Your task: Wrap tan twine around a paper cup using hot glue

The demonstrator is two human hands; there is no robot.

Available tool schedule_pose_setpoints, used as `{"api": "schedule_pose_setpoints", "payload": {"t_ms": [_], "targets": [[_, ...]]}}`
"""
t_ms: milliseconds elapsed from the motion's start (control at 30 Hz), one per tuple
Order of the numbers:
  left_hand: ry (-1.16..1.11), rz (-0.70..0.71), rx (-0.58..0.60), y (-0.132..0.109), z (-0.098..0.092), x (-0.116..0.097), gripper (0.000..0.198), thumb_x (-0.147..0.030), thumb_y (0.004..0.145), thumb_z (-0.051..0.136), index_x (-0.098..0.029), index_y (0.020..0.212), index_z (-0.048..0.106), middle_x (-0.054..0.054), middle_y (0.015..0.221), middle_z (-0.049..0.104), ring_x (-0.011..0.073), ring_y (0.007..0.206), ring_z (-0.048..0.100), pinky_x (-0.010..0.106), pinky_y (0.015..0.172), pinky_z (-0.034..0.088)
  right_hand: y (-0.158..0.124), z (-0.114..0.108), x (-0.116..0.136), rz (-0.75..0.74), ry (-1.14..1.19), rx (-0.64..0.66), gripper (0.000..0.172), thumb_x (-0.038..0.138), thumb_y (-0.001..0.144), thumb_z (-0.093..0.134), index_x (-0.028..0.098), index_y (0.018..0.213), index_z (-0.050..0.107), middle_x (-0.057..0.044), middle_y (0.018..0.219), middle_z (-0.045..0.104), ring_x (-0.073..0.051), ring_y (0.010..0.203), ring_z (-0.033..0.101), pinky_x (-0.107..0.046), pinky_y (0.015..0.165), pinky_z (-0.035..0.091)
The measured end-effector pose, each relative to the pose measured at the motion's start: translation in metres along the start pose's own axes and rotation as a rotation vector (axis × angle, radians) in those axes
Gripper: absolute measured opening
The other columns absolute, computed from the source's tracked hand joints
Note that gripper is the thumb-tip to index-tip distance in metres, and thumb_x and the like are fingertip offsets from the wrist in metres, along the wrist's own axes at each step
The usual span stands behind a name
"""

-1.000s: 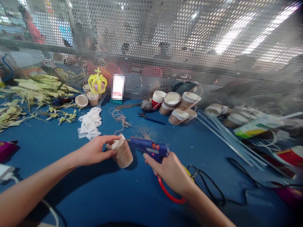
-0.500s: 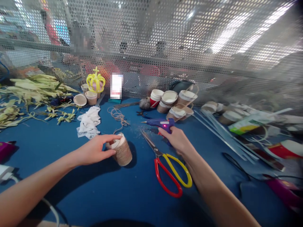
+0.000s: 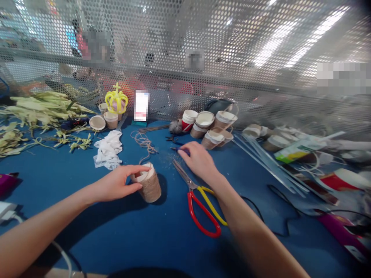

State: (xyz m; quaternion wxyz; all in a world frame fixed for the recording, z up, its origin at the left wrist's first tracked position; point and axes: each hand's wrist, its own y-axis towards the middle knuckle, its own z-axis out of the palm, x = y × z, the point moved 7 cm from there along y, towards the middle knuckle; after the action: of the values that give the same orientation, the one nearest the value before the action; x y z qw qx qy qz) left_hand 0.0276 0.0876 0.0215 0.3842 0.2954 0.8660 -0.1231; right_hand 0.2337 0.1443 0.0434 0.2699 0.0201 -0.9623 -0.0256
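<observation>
My left hand (image 3: 117, 183) pinches the rim of a twine-wrapped paper cup (image 3: 151, 187), which leans on its base on the blue table. Its thumb lies outside and the index finger reaches over the opening. A strand of twine (image 3: 146, 143) runs from the cup to a loose tangle behind it. My right hand (image 3: 198, 160) is closed over a blue-purple glue gun (image 3: 184, 151); only the nozzle and a bit of the body show, the rest is hidden by the hand. Scissors (image 3: 190, 185) with one red and one yellow handle lie beneath the right wrist, partly covered.
White crumpled tissue (image 3: 108, 148), pale husks (image 3: 43, 110) and a yellow crown (image 3: 116, 100) lie left. A lit phone screen (image 3: 141, 106) stands at the back. Several cups (image 3: 213, 137), clear sticks (image 3: 269, 166) and a black cord (image 3: 285, 200) occupy the right. A perforated metal screen (image 3: 162, 34) borders the table.
My right hand has moved left and forward from the glue gun's handle and now covers most of its body; the red light is hidden. My left hand and the cup have hardly moved.
</observation>
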Motion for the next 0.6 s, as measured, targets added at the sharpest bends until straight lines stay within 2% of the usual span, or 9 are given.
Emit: {"api": "schedule_pose_setpoints", "payload": {"t_ms": [67,100,167,233,300,367,600], "targets": [[-0.004,0.027,0.0,0.0,0.0,-0.001,0.045,-0.022,0.078,0.051,-0.019,0.122,0.049,0.007,0.121,0.058,0.0226,0.102,0.057,0.034,0.088,0.044,-0.008,0.011,0.038,-0.194,0.067,0.12,0.021,0.025,0.087,0.047,0.023,0.102,0.061,-0.002,0.111,0.061,-0.017,0.107,0.052,-0.029,0.093,0.037],[-0.005,0.04,0.0,0.0,0.0,-0.002,0.044,-0.021,0.078,0.051,-0.019,0.122,0.049,0.007,0.12,0.059,0.0222,0.102,0.057,0.034,0.088,0.044,-0.012,0.019,0.056,-0.303,0.118,0.194,0.024,0.026,0.089,0.042,0.024,0.106,0.059,0.0,0.11,0.062,-0.014,0.105,0.054,-0.026,0.09,0.039],[-0.005,0.054,-0.001,0.0,0.0,-0.002,0.044,-0.02,0.078,0.051,-0.018,0.122,0.049,0.007,0.118,0.06,0.0217,0.101,0.058,0.033,0.087,0.044,-0.019,0.033,0.086,-0.545,0.256,0.335,0.03,0.024,0.092,0.034,0.016,0.106,0.059,-0.005,0.11,0.063,-0.013,0.104,0.055,-0.025,0.088,0.041],[0.001,0.058,-0.004,0.0,0.0,-0.001,0.044,-0.02,0.078,0.051,-0.017,0.122,0.05,0.008,0.119,0.059,0.0218,0.102,0.058,0.033,0.088,0.044,-0.018,0.045,0.098,-0.645,0.293,0.423,0.032,0.025,0.091,0.034,0.012,0.094,0.063,-0.007,0.096,0.066,-0.015,0.092,0.059,-0.025,0.08,0.044],[0.009,0.062,-0.015,0.001,-0.001,0.0,0.043,-0.02,0.077,0.05,-0.016,0.121,0.051,0.009,0.12,0.059,0.0223,0.103,0.057,0.034,0.089,0.044,-0.013,0.049,0.097,-0.643,0.276,0.424,0.033,0.028,0.09,0.037,0.012,0.08,0.064,-0.007,0.08,0.065,-0.015,0.077,0.061,-0.026,0.071,0.046],[0.001,0.067,-0.015,0.002,-0.002,-0.001,0.042,-0.019,0.077,0.05,-0.015,0.119,0.052,0.009,0.118,0.06,0.0223,0.103,0.057,0.034,0.089,0.044,-0.01,0.045,0.093,-0.632,0.275,0.376,0.032,0.029,0.089,0.041,0.012,0.072,0.062,-0.006,0.073,0.06,-0.015,0.07,0.058,-0.027,0.066,0.045],[-0.072,0.094,0.001,0.003,-0.004,-0.004,0.04,-0.015,0.078,0.049,-0.014,0.118,0.051,0.009,0.118,0.06,0.021,0.106,0.056,0.033,0.092,0.043,-0.022,0.031,0.08,-0.628,0.293,0.326,0.005,0.018,0.077,0.059,0.013,0.077,0.06,-0.002,0.074,0.055,-0.011,0.065,0.054,-0.024,0.061,0.045]]}}
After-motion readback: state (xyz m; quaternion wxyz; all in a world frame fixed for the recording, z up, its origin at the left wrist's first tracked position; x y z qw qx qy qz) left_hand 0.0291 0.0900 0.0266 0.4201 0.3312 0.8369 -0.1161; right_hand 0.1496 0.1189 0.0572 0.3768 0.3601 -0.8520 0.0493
